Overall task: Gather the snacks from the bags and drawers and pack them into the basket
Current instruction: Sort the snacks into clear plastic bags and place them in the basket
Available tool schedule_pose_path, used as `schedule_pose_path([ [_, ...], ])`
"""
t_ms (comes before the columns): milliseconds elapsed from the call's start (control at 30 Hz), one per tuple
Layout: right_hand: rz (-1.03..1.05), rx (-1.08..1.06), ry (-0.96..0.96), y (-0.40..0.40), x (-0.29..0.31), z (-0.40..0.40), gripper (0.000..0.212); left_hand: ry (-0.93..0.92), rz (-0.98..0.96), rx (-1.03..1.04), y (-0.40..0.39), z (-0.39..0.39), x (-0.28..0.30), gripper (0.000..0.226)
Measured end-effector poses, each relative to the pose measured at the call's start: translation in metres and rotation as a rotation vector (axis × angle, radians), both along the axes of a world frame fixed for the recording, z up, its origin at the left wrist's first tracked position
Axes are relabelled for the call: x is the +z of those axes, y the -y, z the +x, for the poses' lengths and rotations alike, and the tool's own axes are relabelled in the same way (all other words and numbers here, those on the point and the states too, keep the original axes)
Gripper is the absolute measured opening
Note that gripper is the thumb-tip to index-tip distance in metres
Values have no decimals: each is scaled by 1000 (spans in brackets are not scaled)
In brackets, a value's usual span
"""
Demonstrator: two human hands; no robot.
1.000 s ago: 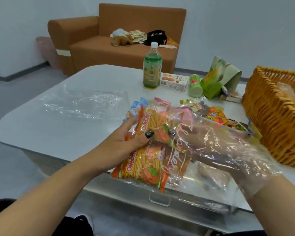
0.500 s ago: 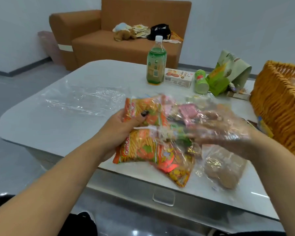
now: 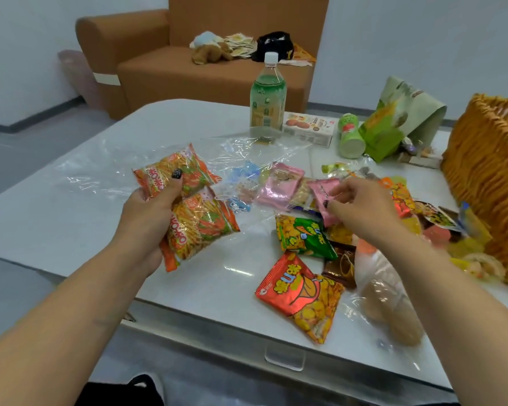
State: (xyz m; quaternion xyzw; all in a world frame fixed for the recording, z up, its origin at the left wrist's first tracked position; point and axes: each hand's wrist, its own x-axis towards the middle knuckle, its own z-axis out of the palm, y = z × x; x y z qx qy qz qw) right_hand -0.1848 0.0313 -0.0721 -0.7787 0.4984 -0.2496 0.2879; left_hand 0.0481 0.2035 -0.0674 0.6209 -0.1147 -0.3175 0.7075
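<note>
the left hand (image 3: 147,209) has its grip closed around two orange snack packs (image 3: 194,212) (thumb on top). the right hand (image 3: 361,209) pinches a pink packet (image 3: 324,190) above the desk (image 3: 71,218).

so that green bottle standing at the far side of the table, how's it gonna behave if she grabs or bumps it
The green bottle looks nearly full, so it is probably heavy for its size and wants a firm grip. It stands tall and narrow on the table, so a push near the white cap could tip it. If it falls, its round body would likely roll.
</note>
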Motion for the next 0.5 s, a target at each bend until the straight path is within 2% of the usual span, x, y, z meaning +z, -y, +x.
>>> schedule_pose_path([
  [67, 17, 119, -49, -6, -5, 14, 11, 3, 11, 7, -1, 3, 0, 39],
  [133, -61, 149, -126, -7, -8, 23, 17, 2, 17, 6, -1, 5, 1, 39],
  [233, -164, 56, -188, 2, -9, 28, 42, 2, 23, -7, -3, 7, 3, 40],
  [333, -130, 74, -275, 9, -15, 33, 61, 1, 34, -29, -6, 10, 3, 40],
  [433, -149, 112, -538, 10, -24, 44, 76, 1, 27, -68, -7, 11, 5, 40],
  [500, -178, 103, -656, 13, -27, 50, 78, -9, 7, -101, -9, 12, 8, 36],
])
